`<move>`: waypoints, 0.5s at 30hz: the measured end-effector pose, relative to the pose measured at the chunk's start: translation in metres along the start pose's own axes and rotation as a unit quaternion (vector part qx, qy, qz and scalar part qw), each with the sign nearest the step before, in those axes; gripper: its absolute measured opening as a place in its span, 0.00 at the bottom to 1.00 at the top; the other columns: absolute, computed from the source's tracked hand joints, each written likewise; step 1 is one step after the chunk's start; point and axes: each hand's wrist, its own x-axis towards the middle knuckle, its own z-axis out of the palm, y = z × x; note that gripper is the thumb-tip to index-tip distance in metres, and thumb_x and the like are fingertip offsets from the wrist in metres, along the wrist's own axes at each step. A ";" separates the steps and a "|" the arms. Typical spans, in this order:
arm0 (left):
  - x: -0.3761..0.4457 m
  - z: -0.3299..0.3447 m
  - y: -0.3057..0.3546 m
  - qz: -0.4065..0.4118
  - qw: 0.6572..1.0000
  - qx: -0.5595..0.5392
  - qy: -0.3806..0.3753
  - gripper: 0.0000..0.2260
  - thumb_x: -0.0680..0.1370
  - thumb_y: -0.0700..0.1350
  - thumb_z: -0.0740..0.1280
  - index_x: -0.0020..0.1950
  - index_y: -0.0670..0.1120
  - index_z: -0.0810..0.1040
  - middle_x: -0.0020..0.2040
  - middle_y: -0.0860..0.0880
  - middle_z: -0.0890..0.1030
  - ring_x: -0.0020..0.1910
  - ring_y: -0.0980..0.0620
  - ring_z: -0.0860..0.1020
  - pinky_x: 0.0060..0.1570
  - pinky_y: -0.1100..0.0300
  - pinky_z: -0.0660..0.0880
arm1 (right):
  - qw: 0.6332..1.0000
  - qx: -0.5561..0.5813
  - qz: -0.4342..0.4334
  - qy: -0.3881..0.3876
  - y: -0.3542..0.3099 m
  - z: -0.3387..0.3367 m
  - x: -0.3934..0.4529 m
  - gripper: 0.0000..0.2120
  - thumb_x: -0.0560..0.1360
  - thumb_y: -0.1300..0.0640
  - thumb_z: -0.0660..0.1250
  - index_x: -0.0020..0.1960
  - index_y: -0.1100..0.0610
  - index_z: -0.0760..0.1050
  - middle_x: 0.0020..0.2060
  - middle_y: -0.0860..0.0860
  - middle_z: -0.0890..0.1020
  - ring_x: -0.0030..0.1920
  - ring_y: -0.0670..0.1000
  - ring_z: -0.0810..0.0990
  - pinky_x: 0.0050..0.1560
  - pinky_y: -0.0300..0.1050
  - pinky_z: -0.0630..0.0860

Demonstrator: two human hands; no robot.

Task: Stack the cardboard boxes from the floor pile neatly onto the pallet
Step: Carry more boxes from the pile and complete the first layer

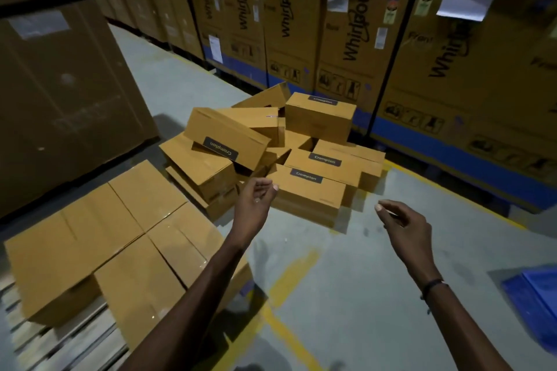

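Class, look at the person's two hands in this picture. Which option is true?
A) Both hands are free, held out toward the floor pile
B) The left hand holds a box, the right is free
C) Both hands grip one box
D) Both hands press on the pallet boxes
A: the left hand and right hand hang in the air with loose fingers, holding nothing, before the floor pile.

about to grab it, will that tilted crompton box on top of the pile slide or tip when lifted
The tilted box leans on uneven boxes, so it probably shifts if nudged. Its sealed cardboard looks stiff, likely holding shape. Both hands, left hand and right hand, seem needed.
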 end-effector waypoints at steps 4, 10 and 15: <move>0.040 0.038 -0.005 -0.006 0.999 0.003 0.034 0.09 0.81 0.51 0.71 0.59 0.49 0.80 0.56 0.54 0.83 0.55 0.61 0.80 0.56 0.60 0.77 | 0.999 0.004 -0.018 -0.047 0.006 0.008 0.066 0.08 0.78 0.50 0.73 0.56 0.49 0.84 0.51 0.41 0.86 0.52 0.39 0.83 0.59 0.47 0.81; 0.115 0.083 -0.030 -0.046 0.996 0.008 0.080 0.07 0.81 0.49 0.71 0.57 0.50 0.80 0.55 0.57 0.82 0.53 0.64 0.80 0.58 0.58 0.78 | 0.991 0.011 -0.023 -0.129 0.024 0.048 0.178 0.10 0.78 0.51 0.73 0.58 0.51 0.84 0.53 0.43 0.85 0.55 0.40 0.83 0.55 0.36 0.78; 0.194 0.129 -0.061 -0.066 0.991 0.012 0.117 0.08 0.81 0.47 0.71 0.58 0.48 0.79 0.56 0.54 0.82 0.57 0.60 0.79 0.58 0.57 0.77 | 0.980 -0.004 -0.038 -0.194 0.044 0.089 0.292 0.10 0.79 0.52 0.73 0.60 0.51 0.83 0.56 0.45 0.85 0.57 0.40 0.82 0.57 0.40 0.79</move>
